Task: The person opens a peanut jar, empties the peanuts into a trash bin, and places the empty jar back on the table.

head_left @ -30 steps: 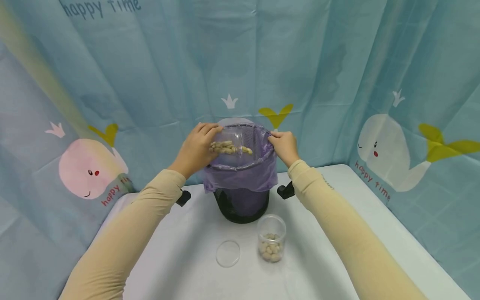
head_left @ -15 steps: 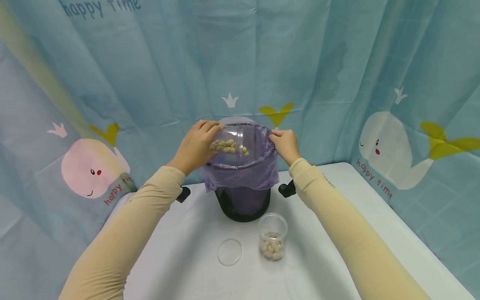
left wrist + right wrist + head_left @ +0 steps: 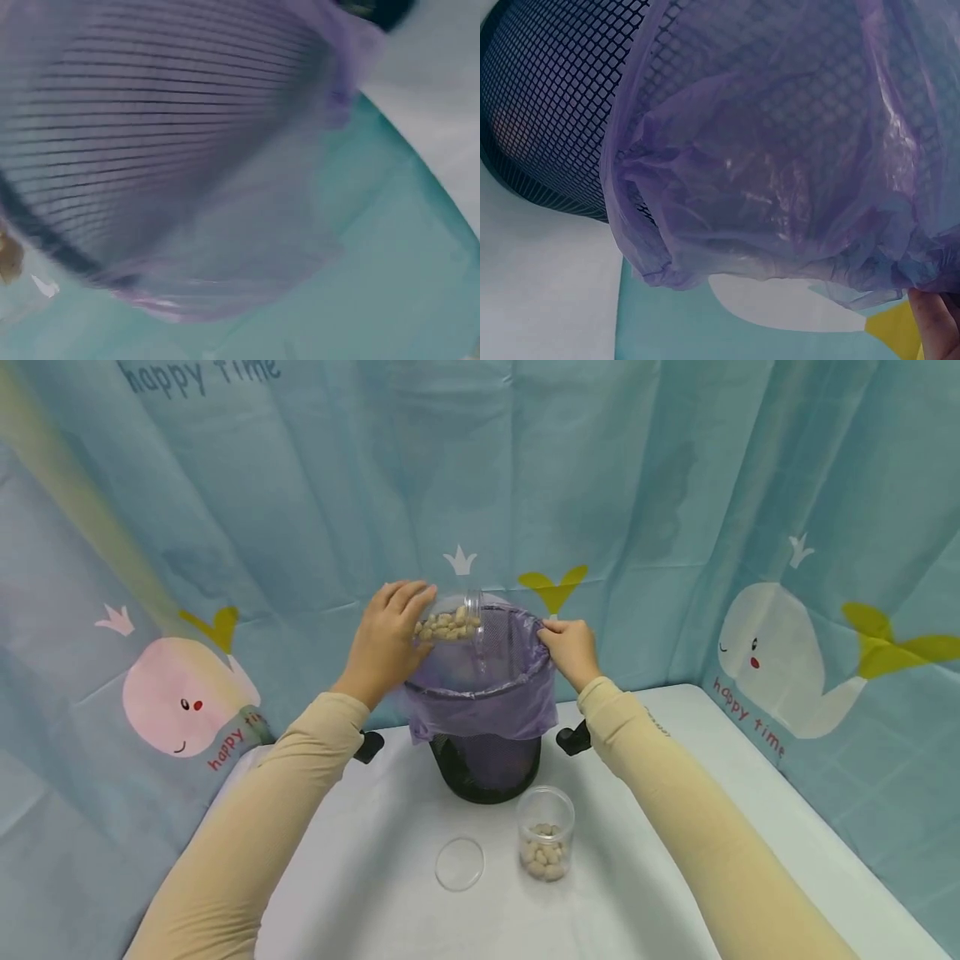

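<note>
My left hand [image 3: 384,637] grips a clear plastic jar [image 3: 474,602] lying almost on its side, mouth to the right, above the left part of a wastebasket's opening. Peanuts in their shells [image 3: 448,625] lie along the jar's lower wall. The black mesh wastebasket [image 3: 562,90] is lined with a thin purple plastic bag [image 3: 487,717] folded over its rim. At the rim's right side, my right hand [image 3: 572,653] pinches the bag's edge; its fingers [image 3: 932,322] show at the corner of the right wrist view. Just a bit of the jar's contents shows at the left wrist view's left edge.
A second clear jar [image 3: 545,835], part filled with peanuts, stands uncovered on the white table [image 3: 360,893] in front of the wastebasket. To its left lies a round clear lid [image 3: 460,864]. A blue printed curtain [image 3: 600,468] hangs close behind and along both sides.
My left hand has lifted the jar and turned it nearer level, so the peanuts that lay at its mouth no longer show there. The right hand keeps its hold on the bag.
</note>
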Available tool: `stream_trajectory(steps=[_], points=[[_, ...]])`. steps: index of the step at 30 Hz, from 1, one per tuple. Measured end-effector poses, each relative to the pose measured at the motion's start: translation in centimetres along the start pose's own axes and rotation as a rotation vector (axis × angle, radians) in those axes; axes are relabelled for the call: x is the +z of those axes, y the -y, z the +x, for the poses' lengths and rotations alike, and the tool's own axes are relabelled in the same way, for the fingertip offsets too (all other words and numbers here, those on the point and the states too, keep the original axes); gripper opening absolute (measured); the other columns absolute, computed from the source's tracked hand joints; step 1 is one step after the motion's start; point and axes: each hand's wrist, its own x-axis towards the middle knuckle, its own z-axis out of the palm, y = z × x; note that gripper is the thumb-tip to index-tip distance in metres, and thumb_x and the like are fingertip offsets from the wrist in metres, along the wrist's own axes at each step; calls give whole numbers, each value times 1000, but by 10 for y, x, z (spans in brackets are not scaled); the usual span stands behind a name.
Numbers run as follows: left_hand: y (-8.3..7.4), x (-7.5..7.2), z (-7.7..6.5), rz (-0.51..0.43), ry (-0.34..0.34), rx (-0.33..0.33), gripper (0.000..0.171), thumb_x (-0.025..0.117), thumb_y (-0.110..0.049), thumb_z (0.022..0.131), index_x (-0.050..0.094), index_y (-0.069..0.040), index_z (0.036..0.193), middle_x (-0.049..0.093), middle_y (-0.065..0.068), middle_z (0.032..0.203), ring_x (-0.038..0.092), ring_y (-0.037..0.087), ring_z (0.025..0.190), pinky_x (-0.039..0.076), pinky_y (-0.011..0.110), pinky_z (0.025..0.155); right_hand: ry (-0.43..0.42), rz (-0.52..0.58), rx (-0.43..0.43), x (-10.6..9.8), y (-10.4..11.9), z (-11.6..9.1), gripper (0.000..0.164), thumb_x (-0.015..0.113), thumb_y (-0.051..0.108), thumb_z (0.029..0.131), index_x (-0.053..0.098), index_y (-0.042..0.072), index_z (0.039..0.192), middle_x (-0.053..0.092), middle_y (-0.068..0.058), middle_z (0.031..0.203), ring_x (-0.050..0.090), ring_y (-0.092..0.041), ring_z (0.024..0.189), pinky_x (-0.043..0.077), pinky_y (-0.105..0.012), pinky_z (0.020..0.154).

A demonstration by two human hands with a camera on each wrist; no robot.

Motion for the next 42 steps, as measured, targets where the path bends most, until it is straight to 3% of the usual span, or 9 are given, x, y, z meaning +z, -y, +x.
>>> stream_trajectory(steps=[5, 9, 13, 17, 28, 31, 37, 42], points=[[0, 3, -5, 7, 47, 32, 71, 88, -6, 71, 55, -4, 134, 59, 18, 135, 51, 38, 128, 38, 47, 117, 9, 8, 6, 1, -2, 1, 36, 57, 20, 101, 61, 8, 134, 69, -20, 122, 29, -8, 43, 31, -20, 47], [0, 3, -4, 10, 12, 26, 73, 87, -5, 70, 54, -4, 135, 58, 18, 137, 49, 39, 129, 37, 47, 118, -1, 1, -3, 1, -2, 1, 35, 57, 20, 101, 62, 7, 133, 71, -21, 117, 29, -8, 43, 31, -20, 47], [0, 3, -6, 45, 5, 45, 72, 87, -5, 71, 55, -4, 135, 57, 19, 137, 50, 39, 129, 39, 48, 117, -7, -5, -15, 1, -1, 1, 35, 58, 20, 100, 63, 7, 132, 68, -18, 127, 31, -8, 45, 32, -21, 48], [-1, 5, -10, 40, 51, 80, 68, 87, -5, 72, 57, -5, 132, 59, 19, 135, 52, 39, 127, 42, 48, 114, -9, -1, -18, 2, 1, 0, 35, 59, 21, 99, 63, 7, 132, 69, -19, 125, 33, -9, 46, 33, -21, 49], [-2, -3, -5, 20, 13, -15, 75, 87, -10, 74, 51, -6, 140, 55, 17, 139, 48, 39, 132, 34, 49, 120, -20, 6, -18, 1, -1, -1, 35, 59, 20, 99, 64, 6, 131, 70, -19, 123, 35, -8, 49, 33, -20, 49], [-2, -3, -5, 24, 41, 0, 73, 86, -11, 75, 52, -6, 139, 56, 17, 139, 48, 39, 131, 34, 50, 120, -22, -3, -18, 1, -1, -1, 35, 59, 20, 99, 64, 7, 131, 69, -18, 125, 37, -8, 51, 33, -20, 50], [-1, 0, -6, 8, 6, 2, 72, 86, -6, 73, 53, -6, 137, 56, 18, 138, 48, 39, 130, 36, 49, 119, -19, -6, -16, 1, -1, 0, 35, 58, 19, 100, 63, 7, 131, 71, -23, 115, 30, -7, 44, 31, -19, 47], [-1, 5, -9, 8, 44, 44, 67, 86, -6, 73, 57, -6, 132, 60, 18, 134, 52, 39, 126, 40, 49, 115, -21, -21, -27, 1, -1, 0, 35, 58, 20, 99, 63, 7, 131, 72, -24, 113, 30, -7, 43, 32, -19, 47]])
